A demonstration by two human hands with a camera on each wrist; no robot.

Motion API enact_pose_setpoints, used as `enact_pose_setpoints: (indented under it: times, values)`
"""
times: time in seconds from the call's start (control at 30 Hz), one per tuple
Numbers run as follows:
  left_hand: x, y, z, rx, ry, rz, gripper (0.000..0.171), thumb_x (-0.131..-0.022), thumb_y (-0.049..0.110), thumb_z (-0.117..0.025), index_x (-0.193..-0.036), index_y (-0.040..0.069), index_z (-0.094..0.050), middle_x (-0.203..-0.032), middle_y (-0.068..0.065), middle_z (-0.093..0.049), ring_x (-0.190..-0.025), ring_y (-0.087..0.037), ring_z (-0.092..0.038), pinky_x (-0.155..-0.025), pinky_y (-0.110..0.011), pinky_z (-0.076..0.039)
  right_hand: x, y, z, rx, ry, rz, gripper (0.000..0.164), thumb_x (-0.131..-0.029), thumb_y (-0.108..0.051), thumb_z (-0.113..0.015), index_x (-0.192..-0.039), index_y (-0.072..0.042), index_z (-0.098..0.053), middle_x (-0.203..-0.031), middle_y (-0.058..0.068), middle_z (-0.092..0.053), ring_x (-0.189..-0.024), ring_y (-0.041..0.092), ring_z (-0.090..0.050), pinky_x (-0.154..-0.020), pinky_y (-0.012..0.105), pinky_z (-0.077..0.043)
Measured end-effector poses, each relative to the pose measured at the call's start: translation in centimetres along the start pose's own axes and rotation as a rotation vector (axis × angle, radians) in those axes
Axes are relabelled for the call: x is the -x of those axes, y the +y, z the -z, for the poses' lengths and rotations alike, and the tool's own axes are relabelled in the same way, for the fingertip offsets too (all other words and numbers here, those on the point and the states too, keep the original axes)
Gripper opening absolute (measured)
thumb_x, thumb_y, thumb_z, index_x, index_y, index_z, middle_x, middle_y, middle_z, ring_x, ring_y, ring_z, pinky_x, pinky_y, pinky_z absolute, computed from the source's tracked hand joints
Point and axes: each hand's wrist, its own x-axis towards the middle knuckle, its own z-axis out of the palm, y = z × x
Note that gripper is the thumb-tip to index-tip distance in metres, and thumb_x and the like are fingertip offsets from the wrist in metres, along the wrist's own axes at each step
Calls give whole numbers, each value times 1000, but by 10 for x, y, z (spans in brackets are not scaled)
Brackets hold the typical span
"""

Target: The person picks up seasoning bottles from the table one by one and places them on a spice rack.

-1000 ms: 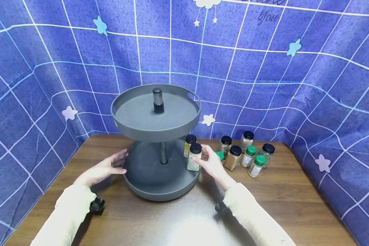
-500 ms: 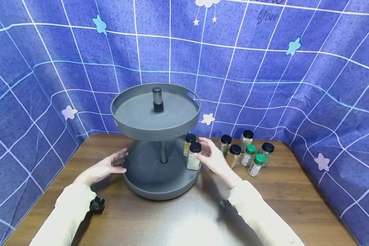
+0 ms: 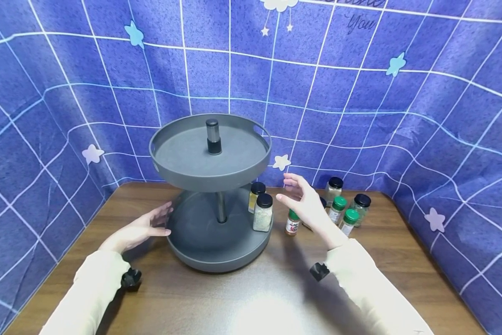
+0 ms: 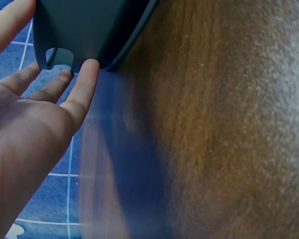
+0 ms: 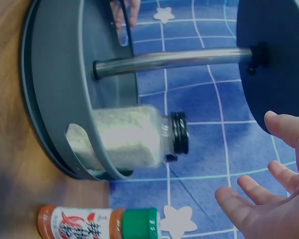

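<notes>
A grey two-tier round tray stand (image 3: pixel 210 267) stands on the table. On its lower tier, at the right side, are a black-capped spice jar of pale flakes (image 3: pixel 263 218) and a black-capped jar with yellow contents (image 3: pixel 256 197). My left hand (image 3: pixel 139 230) rests its fingertips at the lower tier's left rim, by the cut-out handle in the left wrist view. Fingers spread, my right hand (image 3: pixel 307 202) is in the air right of the stand and holds nothing. Below it stands a green-capped jar with a red-and-white label (image 3: pixel 292 224).
More jars stand right of my right hand: two green-capped jars (image 3: pixel 337 210), a black-capped jar (image 3: pixel 361 209) and another black-capped jar (image 3: pixel 333 188) behind. A blue gridded curtain (image 3: pixel 334 83) rises behind the wooden table (image 3: pixel 217 307).
My right hand has let go of the jar of pale flakes and moved right, away from the stand. The jar stays on the lower tier. My left hand has not moved.
</notes>
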Motion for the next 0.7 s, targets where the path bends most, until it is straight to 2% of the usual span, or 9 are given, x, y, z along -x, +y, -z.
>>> enact_pose_setpoints:
  times: [0.2,0.37,0.7]
  values:
    - [0,0,0,-3,2,-2,90,-84,3,-66,-150,-2,-4,-154,-29,-7,-138,-51,-7,-95,-11,-35,1,-1,13,-46,10,-12,61,-83,-16,-73,-137,-12,-45,-133,17,-53,-120,34,-53,-98,49,-44]
    - [-1,-1,1,22,-7,-2,90,-84,1,-65,-150,-2,-3,-154,-29,-4,-138,-51,-5,-97,-14,-36,4,-2,22,-61,14,-37,61,-83,-15,-73,-137,-13,-45,-135,14,-51,-121,32,-52,-97,49,-44]
    - [0,-3,1,41,-13,-23,90,-85,1,-64,-149,-3,-2,-153,-30,-3,-138,-51,-4,-95,-13,-37,16,18,35,-37,43,-84,60,-83,-16,-73,-136,-11,-45,-134,17,-52,-121,36,-51,-94,47,-45]
